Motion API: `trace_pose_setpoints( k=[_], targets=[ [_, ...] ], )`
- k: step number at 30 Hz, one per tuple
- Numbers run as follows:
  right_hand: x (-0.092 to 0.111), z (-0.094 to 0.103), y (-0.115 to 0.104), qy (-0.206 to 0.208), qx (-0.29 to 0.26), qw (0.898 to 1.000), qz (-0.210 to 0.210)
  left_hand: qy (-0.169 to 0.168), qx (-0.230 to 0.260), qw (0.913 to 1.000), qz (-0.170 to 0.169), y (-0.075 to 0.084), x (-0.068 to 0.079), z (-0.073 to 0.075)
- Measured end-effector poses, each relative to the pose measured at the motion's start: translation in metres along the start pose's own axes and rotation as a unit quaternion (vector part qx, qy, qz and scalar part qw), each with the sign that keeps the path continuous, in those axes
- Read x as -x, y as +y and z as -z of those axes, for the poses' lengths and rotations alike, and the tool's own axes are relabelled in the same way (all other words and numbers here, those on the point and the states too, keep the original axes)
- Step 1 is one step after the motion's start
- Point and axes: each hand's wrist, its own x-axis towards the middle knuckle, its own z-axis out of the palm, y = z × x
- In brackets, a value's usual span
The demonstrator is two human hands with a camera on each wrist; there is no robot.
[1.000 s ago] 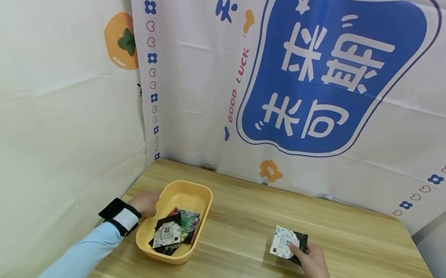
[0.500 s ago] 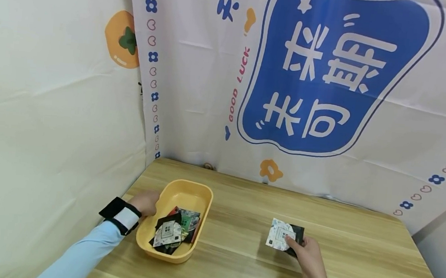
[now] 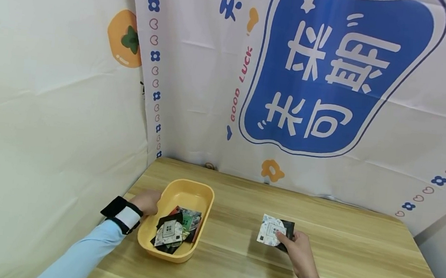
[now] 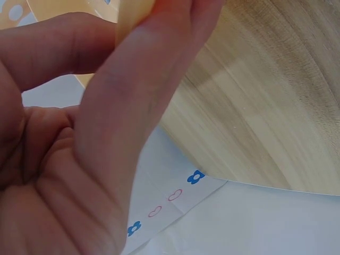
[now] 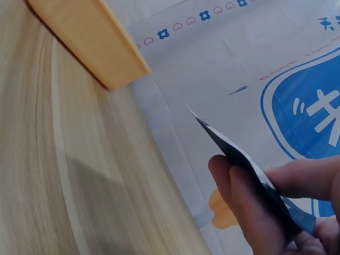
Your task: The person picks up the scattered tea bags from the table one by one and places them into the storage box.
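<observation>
My left hand [image 3: 147,201] grips the left rim of a yellow plastic tray [image 3: 187,193] on the table. Seen from the left wrist, its thumb and fingers pinch the tray's rim [image 4: 130,16]. Inside the tray lies a loose pile of several flat packets [image 3: 171,232], mostly black and white, one with green and red. To the right of the tray, my right hand [image 3: 301,254] pinches a flat square packet [image 3: 269,229], white patterned on one part and black on the other. Its thin edge shows in the right wrist view, thumb on one face and fingers on the other.
The wood-grain table [image 3: 232,256] runs back to a white printed cloth [image 3: 197,109] with a blue panel. A plain pale cloth wall [image 3: 54,131] stands close on the left, beside the left arm.
My right hand has moved left and slightly away from me with the packet, closer to the tray. The left hand keeps its grip on the rim.
</observation>
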Motion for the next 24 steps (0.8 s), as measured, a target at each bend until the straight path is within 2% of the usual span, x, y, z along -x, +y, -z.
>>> trace_pose_setpoints(
  k=[11,24],
  targets=[
    [0.000,-0.008,-0.007,-0.006,-0.023,1.000,0.011,-0.019,0.004,0.9997,0.014,-0.001,-0.002,0.001],
    [0.001,-0.034,-0.014,-0.015,-0.033,0.999,0.028,-0.013,-0.001,0.9999,0.007,0.001,-0.002,0.002]
  ],
)
